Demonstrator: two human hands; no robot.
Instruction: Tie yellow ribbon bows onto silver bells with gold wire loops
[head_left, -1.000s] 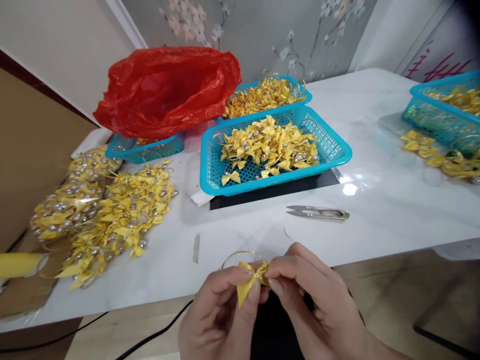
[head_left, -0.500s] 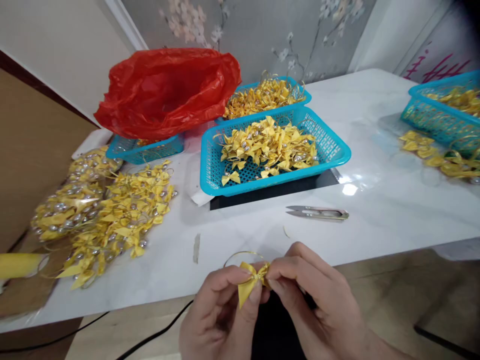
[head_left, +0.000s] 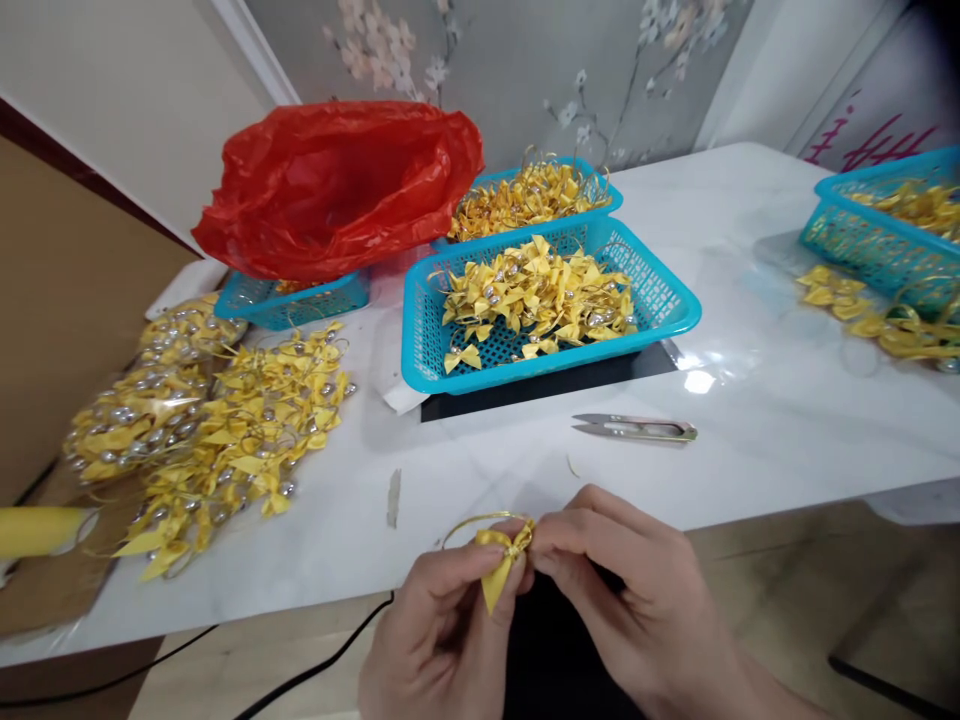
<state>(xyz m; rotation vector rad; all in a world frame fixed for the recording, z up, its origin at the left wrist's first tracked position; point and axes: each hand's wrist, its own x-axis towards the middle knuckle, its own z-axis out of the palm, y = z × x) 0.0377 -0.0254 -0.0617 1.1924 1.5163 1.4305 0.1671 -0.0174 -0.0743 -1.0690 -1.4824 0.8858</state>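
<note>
A yellow ribbon bow point(head_left: 495, 580) with a loop of gold cord point(head_left: 480, 517) is pinched between the thumb and fingers of my left hand point(head_left: 442, 625). My right hand point(head_left: 634, 590) closes its thumb and fingertips on the bow's right side, and that part of the ribbon is mostly hidden by the fingers. Both hands are at the table's front edge. Beyond them on the table lie thread snips point(head_left: 636, 428), blades pointing left. Behind the snips, a blue basket point(head_left: 551, 368) holds many similar bows with pearly beads.
A pile of yellow bows point(head_left: 255, 430) and clear bags of beaded bows point(head_left: 139, 415) lie at left. A red plastic bag point(head_left: 337, 190) rests over another blue basket point(head_left: 292, 305). More blue baskets stand behind point(head_left: 611, 195) and at right point(head_left: 862, 235), beside loose bows point(head_left: 911, 330).
The bow has turned slightly between my fingers, its lower tail shifting right and looking narrower. The cord loop has swung a little lower and left. Both hands keep their grip.
</note>
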